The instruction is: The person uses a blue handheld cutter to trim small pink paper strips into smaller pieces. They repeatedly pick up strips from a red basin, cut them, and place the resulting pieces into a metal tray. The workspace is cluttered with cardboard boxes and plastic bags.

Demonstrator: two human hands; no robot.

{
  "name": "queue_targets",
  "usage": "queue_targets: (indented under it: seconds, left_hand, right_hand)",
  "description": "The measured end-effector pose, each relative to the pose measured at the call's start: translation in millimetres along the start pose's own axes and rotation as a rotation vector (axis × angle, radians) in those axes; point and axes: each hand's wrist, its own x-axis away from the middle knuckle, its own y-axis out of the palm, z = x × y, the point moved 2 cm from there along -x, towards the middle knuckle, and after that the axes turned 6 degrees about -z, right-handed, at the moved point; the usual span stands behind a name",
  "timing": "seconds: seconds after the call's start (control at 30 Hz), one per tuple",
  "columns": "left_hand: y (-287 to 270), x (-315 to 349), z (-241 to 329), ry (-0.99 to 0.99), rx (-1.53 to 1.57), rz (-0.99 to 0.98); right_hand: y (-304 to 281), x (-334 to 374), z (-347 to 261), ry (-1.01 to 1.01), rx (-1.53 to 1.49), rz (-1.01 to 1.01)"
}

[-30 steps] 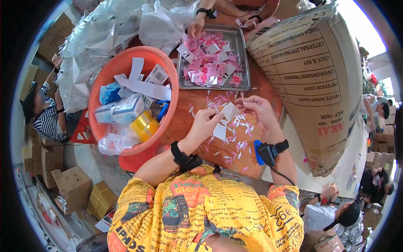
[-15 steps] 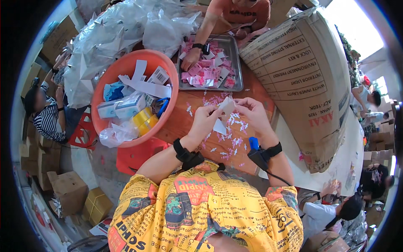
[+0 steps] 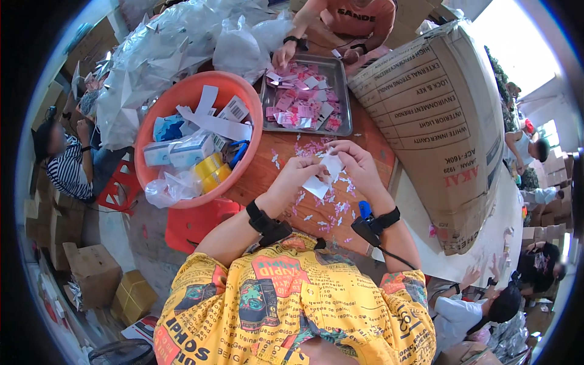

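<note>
My left hand (image 3: 297, 181) and my right hand (image 3: 360, 169) are both closed in a pinch on a small piece of white paper (image 3: 329, 167), above the wooden table. The paper hangs tilted, with a flap angled downward under my left fingers; its exact fold is hard to make out. Beneath and around it lie many tiny pink and white paper bits (image 3: 340, 204). Beyond my hands a metal tray (image 3: 307, 130) holds a heap of pink and white cards (image 3: 302, 100).
Left of my hands stands an orange basin (image 3: 258, 115) with boxes, paper strips and yellow tape rolls (image 3: 213, 173). A large cardboard box (image 3: 426, 121) leans at right. Across the table, a co-worker's hand (image 3: 284, 55) reaches to the tray's far corner. Clear plastic bags (image 3: 237, 48) lie behind the basin.
The white paper has turned and tilted between my fingers, and my left hand is slightly lower. The co-worker's hand has moved from inside the tray to its far left corner.
</note>
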Motion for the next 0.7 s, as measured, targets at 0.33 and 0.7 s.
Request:
queue_targets:
  seconds: [0.33, 0.7]
  left_hand:
    - [-3, -1, 7, 0.075, -0.034, 0.043]
    - [-7, -7, 10, 0.125, 0.085, 0.148]
  right_hand:
    - [5, -2, -8, -0.044, -0.134, 0.172]
    - [1, 8, 6, -0.021, 0.091, 0.252]
